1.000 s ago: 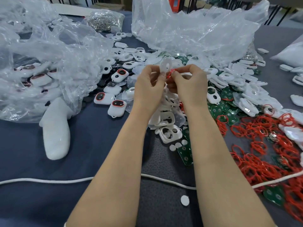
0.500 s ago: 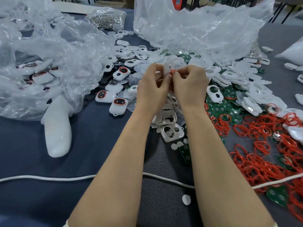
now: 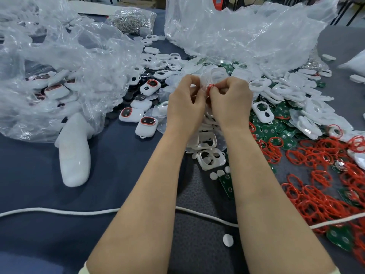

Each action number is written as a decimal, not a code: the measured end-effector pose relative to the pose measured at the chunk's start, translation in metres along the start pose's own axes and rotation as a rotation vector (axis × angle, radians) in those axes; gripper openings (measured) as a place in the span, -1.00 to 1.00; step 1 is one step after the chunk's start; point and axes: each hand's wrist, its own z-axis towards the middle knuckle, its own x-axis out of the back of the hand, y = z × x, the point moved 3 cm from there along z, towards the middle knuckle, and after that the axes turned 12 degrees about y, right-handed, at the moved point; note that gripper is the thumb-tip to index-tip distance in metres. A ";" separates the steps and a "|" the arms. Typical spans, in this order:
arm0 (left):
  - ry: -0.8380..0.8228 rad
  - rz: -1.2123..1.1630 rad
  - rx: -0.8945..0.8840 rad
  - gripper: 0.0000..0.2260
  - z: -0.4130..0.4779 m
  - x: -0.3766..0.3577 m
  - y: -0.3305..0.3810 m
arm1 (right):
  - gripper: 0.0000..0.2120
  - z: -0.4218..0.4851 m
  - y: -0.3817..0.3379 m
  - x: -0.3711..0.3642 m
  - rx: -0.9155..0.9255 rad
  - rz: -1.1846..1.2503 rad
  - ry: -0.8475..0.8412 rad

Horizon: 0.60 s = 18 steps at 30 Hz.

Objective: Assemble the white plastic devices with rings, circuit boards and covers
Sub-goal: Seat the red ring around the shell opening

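My left hand [image 3: 185, 103] and my right hand [image 3: 231, 99] meet above the parts pile in the middle of the table. Between their fingertips they pinch a white plastic shell [image 3: 203, 84] and a red ring [image 3: 210, 87] against it; most of the shell is hidden by my fingers. Loose white shells [image 3: 211, 157] lie just under my wrists. Red rings [image 3: 320, 175] are heaped at the right, with green circuit boards [image 3: 274, 131] mixed in. Finished white devices with red rims [image 3: 146, 125] sit left of my hands.
A crumpled clear bag [image 3: 59, 76] with more finished devices fills the left. Another clear bag [image 3: 246, 32] stands at the back. A white handheld tool [image 3: 74, 153] lies at the left, a white cord [image 3: 59, 211] crosses the front, and a bag of metal parts [image 3: 132, 18] is far back.
Both hands have lowered slightly and closed in together; the white shell, earlier standing up above my fingers, is now mostly covered, with the red ring pressed at its edge.
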 end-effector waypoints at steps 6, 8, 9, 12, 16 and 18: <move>0.011 0.046 -0.051 -0.92 0.000 -0.001 -0.001 | -0.87 0.000 -0.001 0.000 0.003 -0.010 -0.013; 0.011 0.050 -0.051 -0.92 0.001 -0.001 -0.002 | -0.86 0.000 -0.002 0.000 0.016 -0.020 -0.014; 0.012 0.049 -0.050 -0.93 0.001 0.000 -0.002 | -0.86 0.000 -0.002 -0.001 0.022 -0.023 -0.017; 0.013 0.029 -0.036 -0.93 0.001 0.001 -0.003 | -0.86 0.000 -0.003 -0.001 0.037 -0.038 -0.024; 0.021 0.030 0.002 -0.90 0.003 0.001 -0.004 | -0.86 -0.001 -0.003 -0.003 0.072 -0.067 -0.021; 0.025 0.040 0.026 -0.89 0.004 0.001 -0.005 | -0.86 -0.002 -0.003 -0.004 0.111 -0.106 -0.001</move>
